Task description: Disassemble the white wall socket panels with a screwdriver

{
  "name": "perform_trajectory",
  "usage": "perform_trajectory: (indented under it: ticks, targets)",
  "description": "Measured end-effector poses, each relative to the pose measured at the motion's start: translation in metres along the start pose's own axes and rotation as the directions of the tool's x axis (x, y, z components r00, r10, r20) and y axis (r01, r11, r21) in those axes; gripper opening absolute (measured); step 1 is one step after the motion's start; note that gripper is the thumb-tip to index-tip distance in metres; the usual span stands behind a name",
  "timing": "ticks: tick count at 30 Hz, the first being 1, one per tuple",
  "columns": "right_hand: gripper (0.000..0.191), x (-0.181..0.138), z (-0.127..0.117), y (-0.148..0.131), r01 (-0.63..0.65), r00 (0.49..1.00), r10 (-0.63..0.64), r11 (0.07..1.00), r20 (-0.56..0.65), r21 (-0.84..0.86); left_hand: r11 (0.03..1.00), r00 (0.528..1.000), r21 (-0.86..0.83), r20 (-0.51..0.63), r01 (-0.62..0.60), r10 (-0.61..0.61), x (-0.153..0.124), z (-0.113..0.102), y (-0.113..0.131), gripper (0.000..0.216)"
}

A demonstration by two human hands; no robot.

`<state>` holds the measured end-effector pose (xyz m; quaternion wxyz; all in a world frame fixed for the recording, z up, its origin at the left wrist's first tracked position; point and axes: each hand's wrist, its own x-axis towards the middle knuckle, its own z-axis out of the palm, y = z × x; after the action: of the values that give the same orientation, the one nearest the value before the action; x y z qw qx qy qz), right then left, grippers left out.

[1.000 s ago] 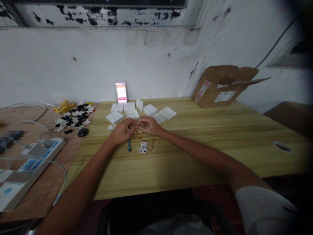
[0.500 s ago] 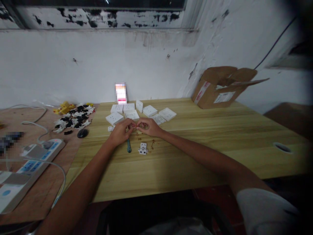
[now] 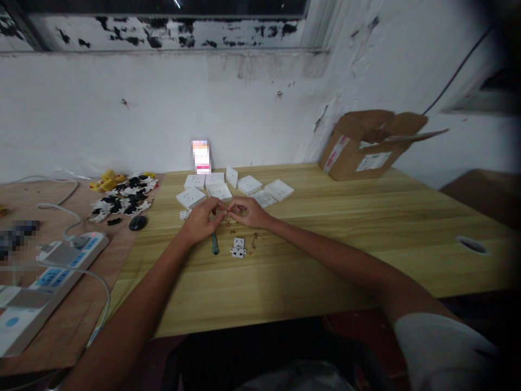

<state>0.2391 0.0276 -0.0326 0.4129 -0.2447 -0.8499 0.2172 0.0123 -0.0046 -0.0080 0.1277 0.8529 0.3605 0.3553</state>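
My left hand (image 3: 202, 219) and my right hand (image 3: 247, 211) meet fingertip to fingertip over the wooden table (image 3: 325, 244), both pinched on a tiny brass-coloured part too small to name. A green-handled screwdriver (image 3: 215, 244) lies just under my left hand. A small white socket insert (image 3: 238, 247) lies in front of my hands, with loose brass pieces (image 3: 255, 238) beside it. Several white socket plates (image 3: 220, 187) are spread just beyond my hands.
A heap of black, white and yellow small parts (image 3: 122, 195) lies at the left. Power strips (image 3: 61, 260) with white cables rest on a brown board. An open cardboard box (image 3: 366, 144) stands at the back right. A small packet (image 3: 201, 155) leans on the wall.
My hands stay pinched together at the same spot; only small finger shifts show. The view has moved very slightly.
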Motion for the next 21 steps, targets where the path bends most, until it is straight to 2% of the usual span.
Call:
perform_trajectory:
  ticks: [3,8,12,17,21]
  targets:
    - [0.011,0.0002,-0.0002,-0.0011,-0.004,1.000,0.004,1.000,0.000,-0.019,1.000,0.999,-0.001,0.038,0.004,-0.004,0.0002,-0.0002,-0.0004,0.015]
    - [0.011,0.0003,0.0002,-0.0007,-0.007,1.000,0.007,1.000,0.006,-0.004,0.999,1.000,-0.050,-0.001,-0.013,0.013,0.0006,0.0004,-0.0001,0.020]
    - [0.012,0.0004,0.0006,-0.0003,0.003,1.000,-0.003,1.000,-0.005,0.004,1.000,0.999,-0.005,0.032,0.021,-0.021,0.0009,0.0012,-0.0010,0.016]
    - [0.012,-0.0001,0.0004,0.0002,-0.005,1.000,0.005,1.000,-0.003,0.007,0.999,1.000,-0.051,0.013,-0.015,0.016,0.0007,0.0008,0.0007,0.015]
    - [0.012,-0.0007,0.0000,0.0007,-0.018,1.000,0.018,1.000,-0.003,-0.010,0.999,0.999,-0.012,0.009,0.031,-0.031,0.0005,0.0014,-0.0008,0.015]
